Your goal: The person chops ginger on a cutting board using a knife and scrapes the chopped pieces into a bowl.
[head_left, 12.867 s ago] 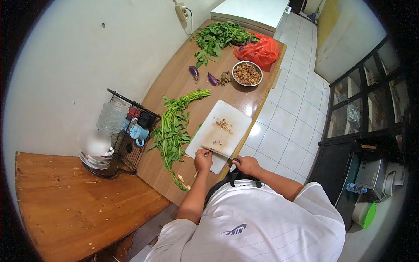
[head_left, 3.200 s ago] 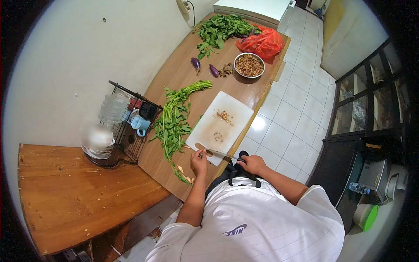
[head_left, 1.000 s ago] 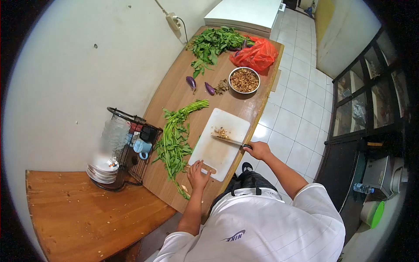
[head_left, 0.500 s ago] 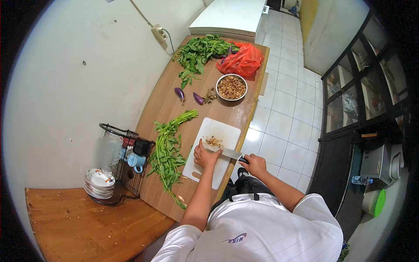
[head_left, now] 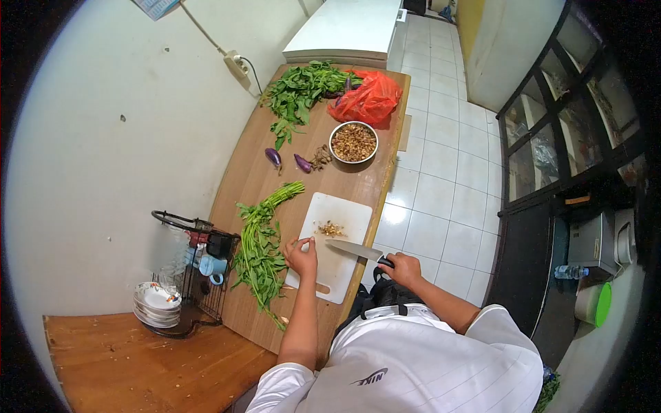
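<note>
Knife sits with its handle clamped in right hand, blade over cutting board, beside chopped bits. Left hand is near the tip, can't tell if it pinches anything; sideways slip could nick fingers, careless sweep could scatter bits.

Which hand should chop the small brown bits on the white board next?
Probably the right hand: it grips the black-handled metal knife, near the bits. The left hand holds no knife.
</note>
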### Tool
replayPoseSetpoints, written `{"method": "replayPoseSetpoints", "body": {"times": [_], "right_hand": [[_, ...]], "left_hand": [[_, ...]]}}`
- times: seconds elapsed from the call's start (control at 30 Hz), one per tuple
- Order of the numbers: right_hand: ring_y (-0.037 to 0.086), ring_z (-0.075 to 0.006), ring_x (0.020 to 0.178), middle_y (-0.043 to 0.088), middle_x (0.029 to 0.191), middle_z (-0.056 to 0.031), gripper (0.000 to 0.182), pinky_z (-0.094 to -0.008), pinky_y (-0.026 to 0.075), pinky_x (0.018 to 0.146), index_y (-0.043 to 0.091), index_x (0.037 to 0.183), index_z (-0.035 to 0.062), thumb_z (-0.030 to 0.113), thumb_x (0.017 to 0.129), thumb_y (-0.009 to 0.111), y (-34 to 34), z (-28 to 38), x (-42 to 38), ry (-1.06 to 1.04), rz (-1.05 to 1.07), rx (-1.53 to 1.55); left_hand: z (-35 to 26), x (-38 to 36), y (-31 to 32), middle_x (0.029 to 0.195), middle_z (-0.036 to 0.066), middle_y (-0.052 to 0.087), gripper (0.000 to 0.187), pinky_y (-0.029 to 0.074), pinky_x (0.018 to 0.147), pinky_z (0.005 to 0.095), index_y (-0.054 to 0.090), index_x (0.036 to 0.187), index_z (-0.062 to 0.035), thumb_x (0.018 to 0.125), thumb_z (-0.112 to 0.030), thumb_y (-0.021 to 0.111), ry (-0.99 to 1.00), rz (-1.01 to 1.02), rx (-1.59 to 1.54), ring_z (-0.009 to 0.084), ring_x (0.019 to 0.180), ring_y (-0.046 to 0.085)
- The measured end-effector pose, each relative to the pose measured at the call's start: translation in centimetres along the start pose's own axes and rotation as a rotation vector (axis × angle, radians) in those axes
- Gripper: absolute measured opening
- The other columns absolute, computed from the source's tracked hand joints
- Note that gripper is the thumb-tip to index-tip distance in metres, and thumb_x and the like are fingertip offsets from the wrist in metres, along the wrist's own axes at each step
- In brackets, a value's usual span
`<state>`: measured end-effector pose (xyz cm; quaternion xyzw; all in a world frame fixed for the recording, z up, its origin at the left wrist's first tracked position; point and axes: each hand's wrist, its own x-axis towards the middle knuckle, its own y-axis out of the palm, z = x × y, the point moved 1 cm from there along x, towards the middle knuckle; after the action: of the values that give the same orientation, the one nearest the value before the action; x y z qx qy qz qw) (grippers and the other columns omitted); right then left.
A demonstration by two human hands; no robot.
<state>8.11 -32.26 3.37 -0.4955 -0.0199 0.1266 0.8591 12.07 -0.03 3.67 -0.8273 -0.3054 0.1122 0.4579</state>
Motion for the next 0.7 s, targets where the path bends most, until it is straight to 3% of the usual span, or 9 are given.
{"method": "replayPoseSetpoints", "body": {"times": [0.07, 0.17, 0.2, 0.3, 0.33, 0.43, 0.5, 0.6, 0.7], "right_hand": [[0.071, -0.0335, 0.076, 0.072, 0.081, -0.0115, 0.044, -0.0463, 0.056, 0.065, 0.076, 0.091, 0.0143, 0.058, 0.088, 0.072, 0.3, -0.1, 0.4, -0.001, -0.005, 0.022], [0.071, -0.0348, 0.077, 0.073, 0.081, -0.0129, 0.044, -0.0477, 0.056, 0.066, 0.075, 0.090, 0.0133, 0.057, 0.091, 0.070, 0.2, 0.2, 0.9, 0.009, 0.006, 0.050], [0.072, -0.0359, 0.079, 0.073, 0.082, -0.0144, 0.045, -0.0489, 0.056, 0.069, 0.074, 0.094, 0.0134, 0.057, 0.092, 0.067, 0.1, 0.2, 1.1, 0.066, 0.081, 0.077], [0.072, -0.0374, 0.083, 0.073, 0.081, -0.0163, 0.047, -0.0500, 0.056, 0.072, 0.074, 0.098, 0.0137, 0.058, 0.095, 0.061, 0.3, 0.8, 1.5, 0.121, 0.182, 0.098], [0.072, -0.0376, 0.083, 0.073, 0.082, -0.0161, 0.047, -0.0497, 0.056, 0.072, 0.073, 0.099, 0.0140, 0.059, 0.096, 0.061, 0.3, 1.0, 1.5, 0.128, 0.209, 0.120], [0.073, -0.0377, 0.083, 0.074, 0.083, -0.0158, 0.048, -0.0493, 0.056, 0.073, 0.073, 0.099, 0.0141, 0.060, 0.097, 0.059, 0.6, 1.9, 1.4, 0.097, 0.255, 0.111], [0.073, -0.0377, 0.083, 0.074, 0.083, -0.0159, 0.049, -0.0492, 0.056, 0.073, 0.073, 0.099, 0.0135, 0.060, 0.096, 0.060, 0.8, 2.8, 1.2, 0.112, 0.323, 0.105], [0.073, -0.0377, 0.082, 0.074, 0.083, -0.0157, 0.050, -0.0492, 0.055, 0.073, 0.074, 0.099, 0.0132, 0.061, 0.096, 0.060, 1.6, 4.0, 0.5, 0.084, 0.337, 0.150], [0.073, -0.0368, 0.081, 0.074, 0.080, -0.0137, 0.049, -0.0490, 0.055, 0.072, 0.075, 0.099, 0.0134, 0.061, 0.095, 0.061, 2.6, 5.4, -0.4, 0.062, 0.327, 0.133]], "left_hand": [[1.6, -1.3, -1.1, 0.124, 0.002, 0.066, 0.016, 0.038, 0.108, 0.0483, 0.082, 0.094, -0.0215, 0.085, -0.034, 0.082, -0.050, -0.010, -0.012, 0.0290, 0.125, 0.055], [3.9, -4.5, -4.2, 0.122, 0.003, 0.066, 0.015, 0.039, 0.109, 0.0487, 0.083, 0.097, -0.0231, 0.088, -0.035, 0.079, -0.192, 0.020, -0.109, 0.0263, 0.126, 0.055], [5.2, -5.6, -4.8, 0.116, 0.004, 0.069, 0.015, 0.046, 0.102, 0.0438, 0.082, 0.098, -0.0197, 0.088, -0.031, 0.079, -0.157, -0.001, -0.077, 0.0264, 0.117, 0.062], [9.3, -8.6, -6.5, 0.110, 0.006, 0.071, 0.015, 0.051, 0.095, 0.0417, 0.081, 0.097, -0.0148, 0.087, -0.025, 0.080, -0.282, 0.021, -0.261, 0.0278, 0.106, 0.067], [10.7, -9.5, -6.8, 0.109, 0.007, 0.072, 0.017, 0.053, 0.089, 0.0398, 0.081, 0.097, -0.0105, 0.084, -0.022, 0.081, -0.227, -0.010, -0.235, 0.0288, 0.098, 0.069], [14.2, -11.4, -7.8, 0.112, 0.008, 0.073, 0.020, 0.054, 0.088, 0.0395, 0.080, 0.095, -0.0083, 0.082, -0.023, 0.083, -0.191, 0.033, -0.098, 0.0286, 0.098, 0.069], [15.0, -12.7, -8.9, 0.111, 0.007, 0.073, 0.023, 0.050, 0.097, 0.0436, 0.081, 0.096, -0.0128, 0.079, -0.028, 0.085, -0.266, 0.112, -0.123, 0.0288, 0.104, 0.068], [13.3, -14.1, -9.8, 0.106, 0.004, 0.073, 0.028, 0.039, 0.106, 0.0516, 0.082, 0.098, -0.0229, 0.077, -0.040, 0.086, -0.024, 0.214, 0.238, 0.0286, 0.113, 0.063], [15.7, -15.1, -8.4, 0.101, 0.004, 0.074, 0.028, 0.038, 0.109, 0.0505, 0.081, 0.098, -0.0220, 0.077, -0.040, 0.086, -0.088, 0.307, 0.108, 0.0305, 0.109, 0.064]]}}
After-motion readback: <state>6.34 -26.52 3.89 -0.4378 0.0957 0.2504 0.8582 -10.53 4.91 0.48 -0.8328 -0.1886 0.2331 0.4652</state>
